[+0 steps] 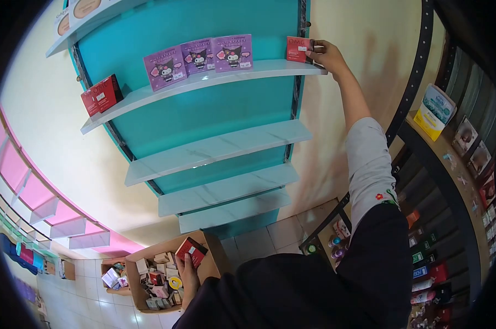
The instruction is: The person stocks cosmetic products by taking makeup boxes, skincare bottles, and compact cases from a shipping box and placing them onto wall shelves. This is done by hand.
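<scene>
My right hand [327, 55] reaches up to the right end of a white shelf [204, 81] and grips a small red box [297, 49] standing on it. Three purple boxes with a cartoon figure [198, 57] stand in the middle of that shelf, and two red boxes [101, 94] at its left end. My left hand [189, 277] is low down over an open cardboard box [209, 266] and holds another red and black box [191, 251].
Three white shelves [215, 151] below are bare against a teal back panel. The cardboard box on the tiled floor holds several small packages. A second box [113, 274] sits behind it. A dark rack with products [451, 181] stands at the right. Pink shelves [34, 192] run along the left wall.
</scene>
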